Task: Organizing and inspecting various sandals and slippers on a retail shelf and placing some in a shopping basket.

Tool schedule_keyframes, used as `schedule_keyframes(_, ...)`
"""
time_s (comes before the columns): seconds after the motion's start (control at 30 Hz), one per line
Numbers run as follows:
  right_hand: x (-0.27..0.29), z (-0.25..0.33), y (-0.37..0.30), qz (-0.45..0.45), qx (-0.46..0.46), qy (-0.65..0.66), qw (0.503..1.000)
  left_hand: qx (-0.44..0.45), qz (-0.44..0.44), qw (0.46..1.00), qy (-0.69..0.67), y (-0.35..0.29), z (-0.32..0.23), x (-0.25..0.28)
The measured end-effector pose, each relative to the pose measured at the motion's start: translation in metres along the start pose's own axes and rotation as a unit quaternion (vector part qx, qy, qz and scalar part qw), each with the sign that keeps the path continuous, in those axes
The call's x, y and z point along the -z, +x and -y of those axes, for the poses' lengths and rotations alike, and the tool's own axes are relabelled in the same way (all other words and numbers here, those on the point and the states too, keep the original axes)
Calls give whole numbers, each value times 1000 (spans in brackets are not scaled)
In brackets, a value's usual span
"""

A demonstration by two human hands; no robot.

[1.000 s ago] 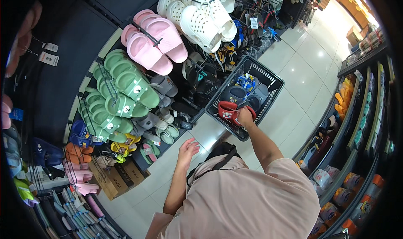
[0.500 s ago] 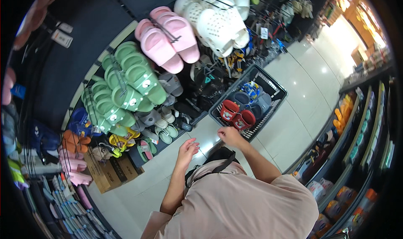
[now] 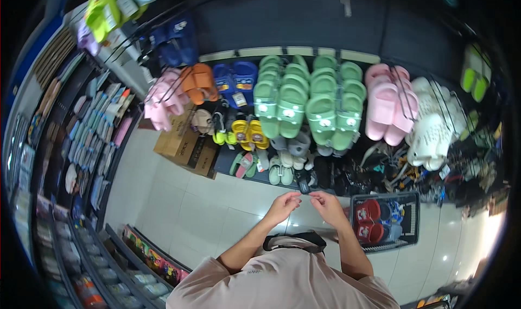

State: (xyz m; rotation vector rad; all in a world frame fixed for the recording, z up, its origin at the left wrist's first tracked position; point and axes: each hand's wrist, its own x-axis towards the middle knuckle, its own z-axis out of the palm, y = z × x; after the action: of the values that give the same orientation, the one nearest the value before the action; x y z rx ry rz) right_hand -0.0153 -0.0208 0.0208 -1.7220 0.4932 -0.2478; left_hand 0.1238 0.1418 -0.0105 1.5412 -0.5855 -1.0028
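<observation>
Here, left of the black basket (image 3: pixel 413 216), the left hand (image 3: pixel 284 207) and right hand (image 3: pixel 328 207) nearly meet, half open, fingers loosely curled, apparently empty; red slippers (image 3: pixel 368 211) lie inside the basket.

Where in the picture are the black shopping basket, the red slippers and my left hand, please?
Black shopping basket (image 3: pixel 414 220): head view, on its right wall.
Red slippers (image 3: pixel 371 233): head view, on the nearer slipper's upper.
Left hand (image 3: pixel 284 206): head view, on the back of it.
</observation>
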Motion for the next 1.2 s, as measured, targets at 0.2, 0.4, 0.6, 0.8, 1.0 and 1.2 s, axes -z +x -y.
schedule_keyframes(0.2,-92,50,35,81,55,-15,995,-6,-83,996,-40,-41,3,90)
schedule_keyframes(0.4,-201,75,58,173,27,23,984,0,-154,983,-102,-84,16,192)
schedule_keyframes(0.6,-280,100,95,215,73,12,974,-9,-234,964,-126,-127,12,280)
schedule_keyframes(0.8,-315,150,144,187,119,-2,975,-51,-280,947,-149,-128,-17,361)
schedule_keyframes(1.0,-316,190,216,109,165,79,977,-133,-274,937,-171,-83,-94,415)
schedule_keyframes(1.2,-300,242,296,27,192,164,967,-227,-268,919,-178,-19,-170,448)
